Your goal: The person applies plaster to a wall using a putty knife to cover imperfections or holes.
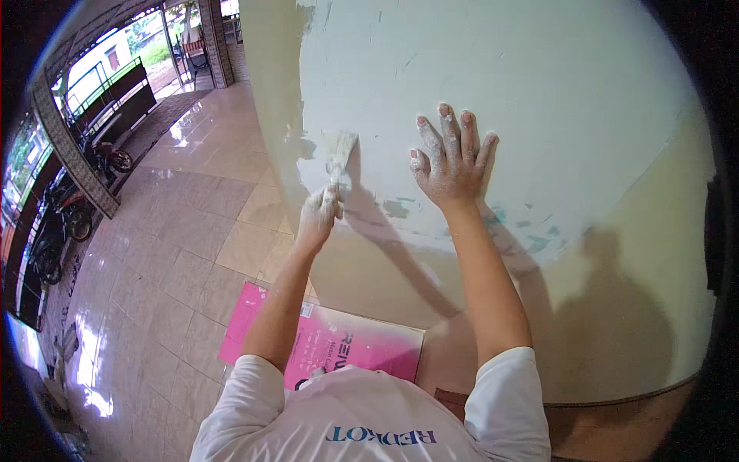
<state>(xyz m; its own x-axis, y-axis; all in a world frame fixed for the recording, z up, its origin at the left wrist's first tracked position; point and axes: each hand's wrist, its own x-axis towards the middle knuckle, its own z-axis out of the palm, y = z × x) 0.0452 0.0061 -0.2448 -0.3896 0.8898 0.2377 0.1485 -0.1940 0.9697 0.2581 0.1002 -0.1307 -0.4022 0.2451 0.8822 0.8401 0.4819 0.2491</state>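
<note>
My left hand (319,219) is closed round the handle of a putty knife (339,151), whose blade is coated in white. That blade is up against the wall, near the left border of a white plastered patch (554,85). Higher and to the right, my right hand (453,160) lies on the patch with fingers spread, holding nothing. White powder covers both hands. Around the patch, the wall (369,285) is cream-coloured. Greenish-grey marks show through the plaster below my right hand.
A flattened pink and white cardboard box (369,343) lies on the floor at the wall's foot. Glossy beige tiles (169,269) stretch to the left. Parked motorcycles (65,223) stand at the far left beside a pillar (73,146) and a dark gate (115,100).
</note>
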